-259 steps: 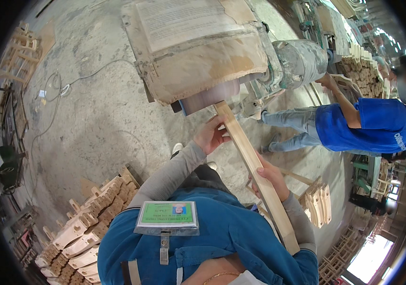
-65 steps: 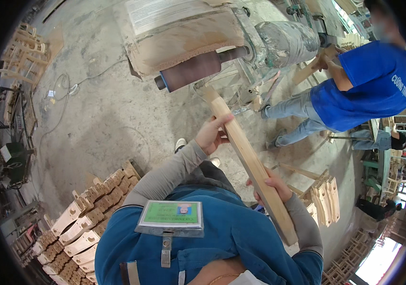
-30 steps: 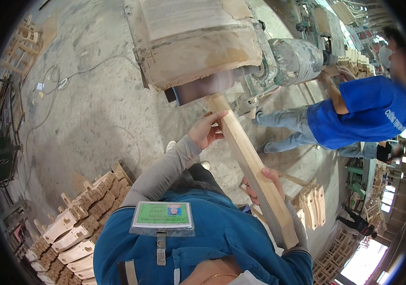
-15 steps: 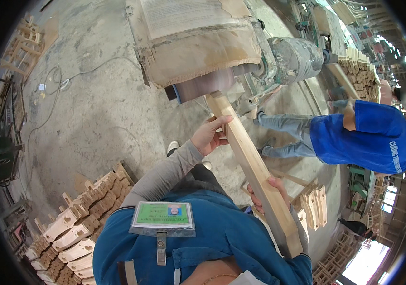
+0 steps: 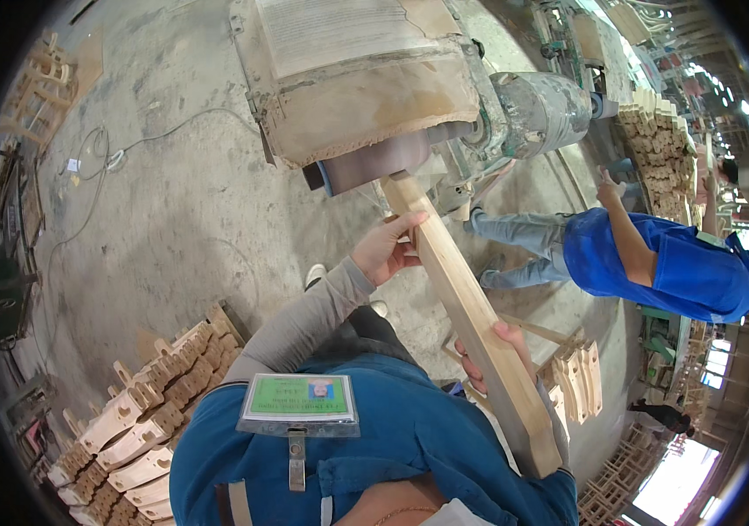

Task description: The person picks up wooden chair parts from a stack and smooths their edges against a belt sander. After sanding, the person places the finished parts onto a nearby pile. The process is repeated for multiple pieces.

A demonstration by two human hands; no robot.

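You hold a long pale wooden board [image 5: 471,316] slanting from 12 toward 5 o'clock, its top end touching the sanding drum [image 5: 374,167]. Your left hand [image 5: 385,252] grasps its upper part, your right hand [image 5: 493,355] its lower part. A dusty concrete floor [image 5: 173,202] spreads around, with stacked wooden parts [image 5: 142,412] at 8 o'clock and a person in blue [image 5: 655,263] at 3 o'clock.

You hold a long wooden plank [image 5: 471,316] diagonally, centre frame. Your left hand [image 5: 385,250] grips its upper part, your right hand [image 5: 493,355] wraps it lower down. Its top end touches the sanding drum [image 5: 379,164] of the machine [image 5: 357,79], upper centre. A person in blue [image 5: 655,263] bends at right. Wooden parts [image 5: 142,412] are stacked lower left.
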